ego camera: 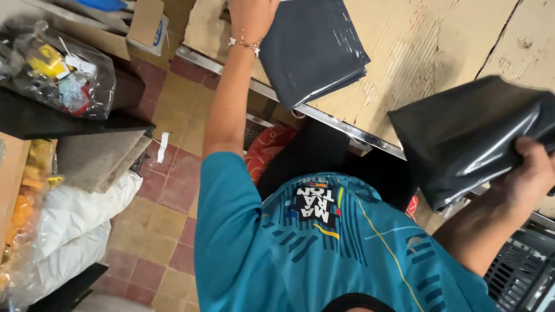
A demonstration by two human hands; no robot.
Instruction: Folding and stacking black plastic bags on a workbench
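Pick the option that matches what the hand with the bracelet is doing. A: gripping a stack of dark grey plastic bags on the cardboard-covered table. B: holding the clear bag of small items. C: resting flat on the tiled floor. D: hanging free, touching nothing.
A: the left hand, bracelet at its wrist, grips a stack of dark grey plastic bags lying on the cardboard-covered table.

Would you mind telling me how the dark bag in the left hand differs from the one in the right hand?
The left bag lies flat and neatly folded on the cardboard; the right bag is bulging and creased, held off the surface. The left hand rests at its bag's edge; the right hand grips its bag from below. Both are dark grey glossy plastic.
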